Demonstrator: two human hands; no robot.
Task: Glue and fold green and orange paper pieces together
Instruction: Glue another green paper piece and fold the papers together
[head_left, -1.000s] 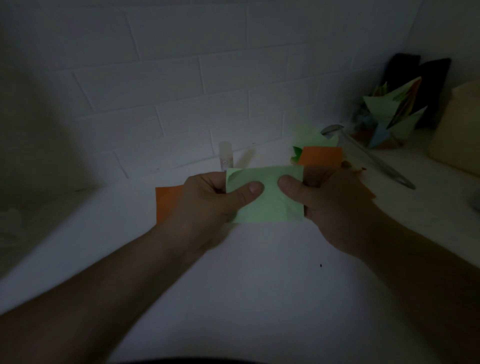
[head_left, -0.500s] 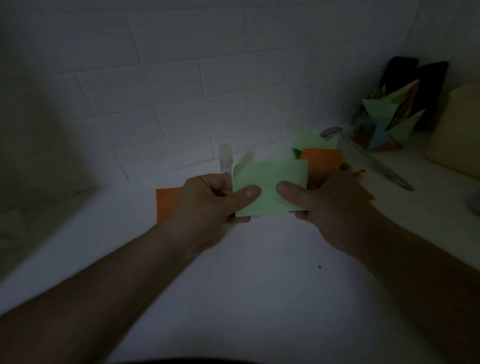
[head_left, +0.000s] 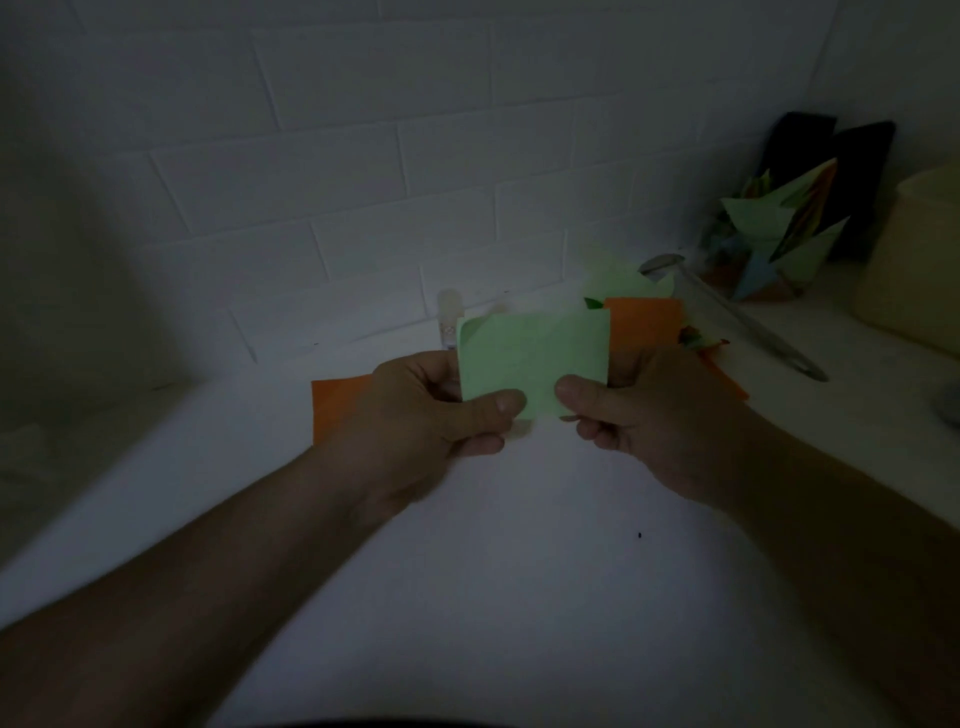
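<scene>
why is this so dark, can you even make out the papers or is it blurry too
Head view: dim overall, edges vignetted, wide-angle bending of the wall tiles. The green paper between left hand and right hand reads clearly; the orange paper is duller; the folded pieces at far right are soft.

text: none legible | glue stick at the counter's back edge: faint reddish marks on its label, too dim and small to read | green paper: blank face, no print | orange paper: no print visible | wall, counter: no signs or numbers
</scene>
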